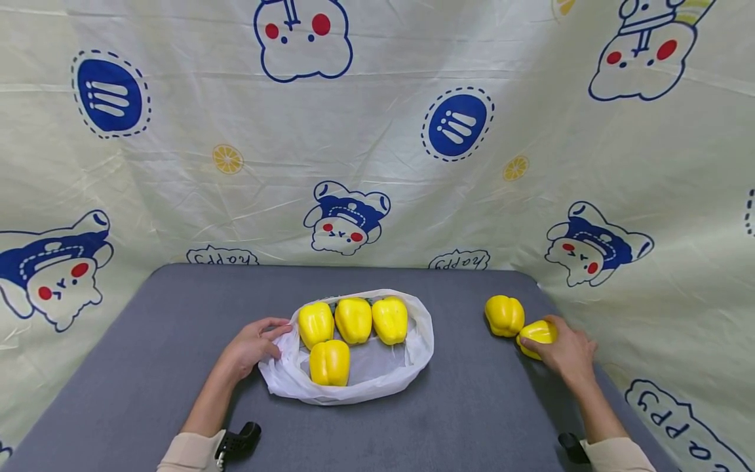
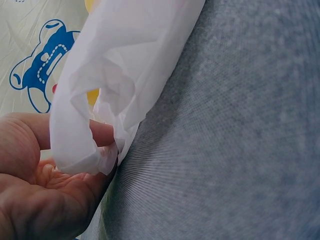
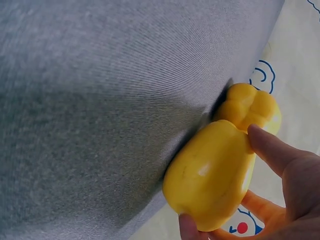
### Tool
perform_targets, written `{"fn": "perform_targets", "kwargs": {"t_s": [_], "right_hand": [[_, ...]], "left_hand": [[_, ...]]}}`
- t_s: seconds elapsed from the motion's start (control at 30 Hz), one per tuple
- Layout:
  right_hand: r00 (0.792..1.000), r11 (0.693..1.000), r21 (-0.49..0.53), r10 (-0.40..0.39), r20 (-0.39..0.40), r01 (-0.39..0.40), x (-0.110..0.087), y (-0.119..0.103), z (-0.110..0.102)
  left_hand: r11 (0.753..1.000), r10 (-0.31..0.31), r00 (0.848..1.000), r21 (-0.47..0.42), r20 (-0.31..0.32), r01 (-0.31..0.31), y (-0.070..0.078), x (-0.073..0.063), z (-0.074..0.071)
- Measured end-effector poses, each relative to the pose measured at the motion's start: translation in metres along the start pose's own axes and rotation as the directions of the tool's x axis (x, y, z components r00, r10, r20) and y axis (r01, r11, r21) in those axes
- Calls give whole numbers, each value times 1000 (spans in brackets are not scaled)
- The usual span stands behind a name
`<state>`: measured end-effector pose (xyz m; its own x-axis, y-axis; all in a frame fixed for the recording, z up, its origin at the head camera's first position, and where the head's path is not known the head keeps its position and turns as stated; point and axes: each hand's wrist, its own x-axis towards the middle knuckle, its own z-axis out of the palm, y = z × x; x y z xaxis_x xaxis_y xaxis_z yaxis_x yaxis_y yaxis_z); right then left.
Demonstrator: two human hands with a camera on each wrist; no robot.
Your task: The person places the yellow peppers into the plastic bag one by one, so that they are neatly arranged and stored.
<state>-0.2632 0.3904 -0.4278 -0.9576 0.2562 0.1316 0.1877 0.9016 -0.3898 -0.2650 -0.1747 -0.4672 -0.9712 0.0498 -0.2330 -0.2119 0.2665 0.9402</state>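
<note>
A white plastic bag (image 1: 377, 390) lies on the grey table with its mouth spread wide and its rim rolled over. Several yellow bell peppers (image 1: 329, 362) sit inside it, most of them along the far side. My left hand (image 1: 250, 346) grips the bag's left edge; in the left wrist view the folded white plastic (image 2: 75, 130) passes between thumb and fingers. Over at the right of the table, my right hand (image 1: 566, 351) holds a yellow bell pepper (image 3: 210, 175), fingers and thumb around its sides. A second loose bell pepper (image 1: 504, 315) lies right beside it, farther back and to the left.
The grey tabletop (image 1: 466, 406) stretches between the bag and the loose peppers. Behind and beside the table hangs a pale printed sheet (image 1: 377, 144) with cartoon bears and orange slices. The table's right edge runs close by my right hand.
</note>
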Motion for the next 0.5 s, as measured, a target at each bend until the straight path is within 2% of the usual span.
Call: {"fn": "perform_targets", "kwargs": {"t_s": [0.27,0.5], "right_hand": [[999,999,24,-23,-41,24,-1,1,3],[999,999,39,2,-51,0,0,3,6]], "left_hand": [[1000,8,1000,11,5,-8,0,0,0],[1000,-3,1000,9,-5,3,0,0,1]]}}
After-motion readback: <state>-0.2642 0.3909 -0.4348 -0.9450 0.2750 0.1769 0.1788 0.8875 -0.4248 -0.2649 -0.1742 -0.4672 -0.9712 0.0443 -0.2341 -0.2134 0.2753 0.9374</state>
